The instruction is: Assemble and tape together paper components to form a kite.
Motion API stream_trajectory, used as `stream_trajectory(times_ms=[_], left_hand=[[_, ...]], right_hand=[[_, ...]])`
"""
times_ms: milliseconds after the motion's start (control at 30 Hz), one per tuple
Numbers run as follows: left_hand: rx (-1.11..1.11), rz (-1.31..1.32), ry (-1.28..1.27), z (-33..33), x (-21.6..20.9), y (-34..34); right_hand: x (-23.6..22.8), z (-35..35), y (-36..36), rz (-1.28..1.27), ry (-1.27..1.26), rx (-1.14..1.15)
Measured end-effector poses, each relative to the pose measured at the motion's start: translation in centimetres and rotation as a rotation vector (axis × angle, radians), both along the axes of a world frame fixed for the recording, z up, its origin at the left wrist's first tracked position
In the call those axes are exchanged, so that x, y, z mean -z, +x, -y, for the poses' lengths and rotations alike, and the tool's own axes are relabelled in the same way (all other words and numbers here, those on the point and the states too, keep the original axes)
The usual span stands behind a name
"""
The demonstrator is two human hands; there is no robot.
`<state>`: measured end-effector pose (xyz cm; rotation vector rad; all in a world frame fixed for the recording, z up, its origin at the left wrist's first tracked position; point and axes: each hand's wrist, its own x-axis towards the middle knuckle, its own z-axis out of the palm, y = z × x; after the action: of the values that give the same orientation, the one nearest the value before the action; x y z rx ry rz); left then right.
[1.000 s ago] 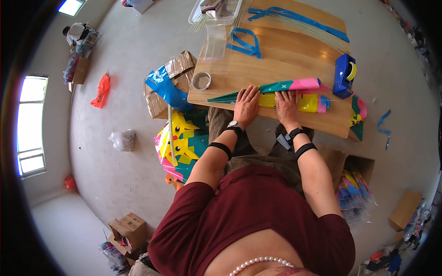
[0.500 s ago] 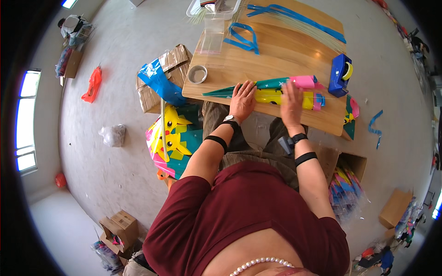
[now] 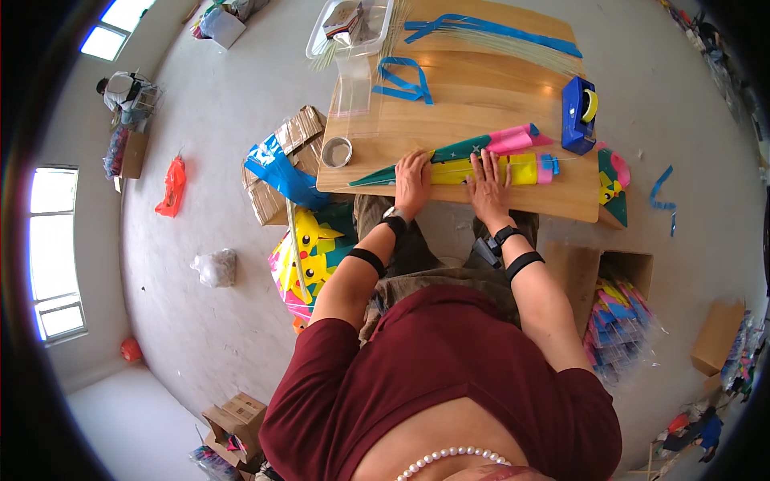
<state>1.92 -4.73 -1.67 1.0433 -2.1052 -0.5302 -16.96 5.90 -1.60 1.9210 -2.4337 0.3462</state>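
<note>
Along the near edge of the wooden table (image 3: pixel 481 88) lies a long, narrow folded kite (image 3: pixel 525 171) of green, yellow and pink sheet. Its green point is at the left, and a light blue tab shows at its right end. My left hand (image 3: pixel 412 183) lies across the green part, fingers stretched out. Fingers spread, my right hand (image 3: pixel 488 191) rests flat on the yellow part. Neither hand is gripping anything. What lies beneath my palms is hidden.
A blue tape dispenser (image 3: pixel 576 120) stands at the table's right edge, a tape roll (image 3: pixel 337 151) at its left. Thin rods and blue ribbon (image 3: pixel 489 30) lie at the back. Printed kite sheets (image 3: pixel 313 244) hang by my left leg; an open carton (image 3: pixel 630 268) stands right.
My right hand has moved left along the kite and come to rest on the yellow part. My left hand stays on the green part. The whole view has shifted slightly.
</note>
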Motion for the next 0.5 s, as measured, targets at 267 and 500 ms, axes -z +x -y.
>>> stream_trajectory(times_ms=[267,500], left_hand=[[0.094,0.331,0.309,6.2,-0.8,-0.9],[0.103,0.226,0.320,5.4,-1.0,-0.6]], right_hand=[[0.6,-0.3,0.0,-0.059,-0.001,0.010],[0.9,-0.4,0.1,0.041,-0.192,-0.006]])
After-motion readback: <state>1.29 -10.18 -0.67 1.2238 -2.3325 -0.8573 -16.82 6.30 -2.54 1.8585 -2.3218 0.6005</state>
